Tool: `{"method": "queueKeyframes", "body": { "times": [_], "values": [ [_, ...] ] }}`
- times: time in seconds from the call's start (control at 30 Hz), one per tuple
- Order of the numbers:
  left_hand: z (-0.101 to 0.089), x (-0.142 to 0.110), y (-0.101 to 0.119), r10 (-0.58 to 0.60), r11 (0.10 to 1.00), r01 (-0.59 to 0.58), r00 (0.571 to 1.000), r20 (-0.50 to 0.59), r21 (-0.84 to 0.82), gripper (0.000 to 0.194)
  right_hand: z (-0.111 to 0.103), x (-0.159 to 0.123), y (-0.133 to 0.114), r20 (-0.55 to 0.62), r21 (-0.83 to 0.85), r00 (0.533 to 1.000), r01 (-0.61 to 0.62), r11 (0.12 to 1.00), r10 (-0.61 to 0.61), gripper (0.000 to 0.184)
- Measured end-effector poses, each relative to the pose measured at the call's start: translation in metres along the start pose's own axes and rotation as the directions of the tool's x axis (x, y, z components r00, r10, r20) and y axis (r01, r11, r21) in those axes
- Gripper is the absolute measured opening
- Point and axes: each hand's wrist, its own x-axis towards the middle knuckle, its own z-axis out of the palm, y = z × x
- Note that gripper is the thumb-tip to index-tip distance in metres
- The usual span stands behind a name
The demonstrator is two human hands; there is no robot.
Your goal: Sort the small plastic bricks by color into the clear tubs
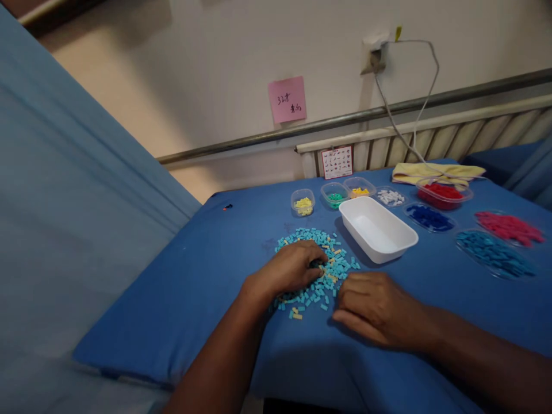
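A loose pile of small light-blue bricks (308,234), with some pale yellow ones mixed in, lies spread on the blue-covered surface. Over its middle, my left hand (295,265) reaches in with bent fingers; thumb and forefinger are apart, with a gap between them above the bricks. My right hand (375,307) rests at the right edge of the pile, its fingers curled under and closed. Whatever it may hold is hidden. Just beyond it stands a white rectangular tub (378,257) with nothing visible inside.
Behind the pile stand clear tubs of yellow (303,207), green (334,200) and orange pieces (359,192). Farther right are white (390,197), dark blue (430,218), red (444,192), pink (509,227) and teal pieces (494,253). A yellow cloth (435,172) lies by the radiator.
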Motion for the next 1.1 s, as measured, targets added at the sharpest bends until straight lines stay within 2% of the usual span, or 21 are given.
{"method": "queueKeyframes", "body": {
  "times": [0.1, 0.17, 0.33, 0.4, 0.67, 0.83, 0.97, 1.1],
  "values": [
    [0.005, -0.005, -0.004, 0.002, 1.000, -0.002, 1.000, -0.010, -0.015, 0.016, -0.003, -0.002, 0.012, 0.023, -0.021, 0.993, -0.117, 0.993, 0.118, 0.019],
    [0.007, -0.010, -0.005, 0.011, 1.000, -0.011, 1.000, -0.010, -0.019, 0.015, -0.003, -0.004, 0.018, 0.022, -0.042, 0.980, -0.196, 0.980, 0.198, 0.019],
    [0.010, -0.018, -0.003, -0.021, 0.999, 0.020, 0.999, -0.047, -0.031, 0.034, 0.003, -0.004, 0.025, 0.060, -0.013, 0.945, -0.322, 0.947, 0.322, 0.020],
    [0.010, -0.020, -0.002, -0.034, 0.999, 0.033, 0.998, -0.060, -0.023, 0.040, 0.004, -0.002, 0.025, 0.062, -0.018, 0.939, -0.339, 0.941, 0.340, 0.018],
    [0.011, -0.021, 0.000, -0.034, 0.999, 0.034, 0.997, -0.068, 0.009, 0.029, 0.011, 0.007, 0.022, 0.082, -0.114, 0.919, -0.375, 0.920, 0.385, 0.021],
    [0.013, -0.017, -0.004, -0.061, 0.998, 0.057, 0.990, -0.125, -0.040, 0.030, 0.012, 0.005, 0.023, 0.087, -0.113, 0.921, -0.369, 0.923, 0.379, 0.029],
    [0.012, -0.017, -0.012, -0.082, 0.995, 0.072, 0.986, -0.146, -0.073, 0.029, 0.010, 0.005, 0.023, 0.095, -0.110, 0.922, -0.364, 0.925, 0.374, 0.021],
    [0.008, -0.020, -0.020, -0.118, 0.993, 0.114, 0.976, -0.183, -0.033, 0.024, 0.008, 0.005, 0.020, 0.080, -0.101, 0.930, -0.350, 0.931, 0.359, 0.017]
  ]
}}
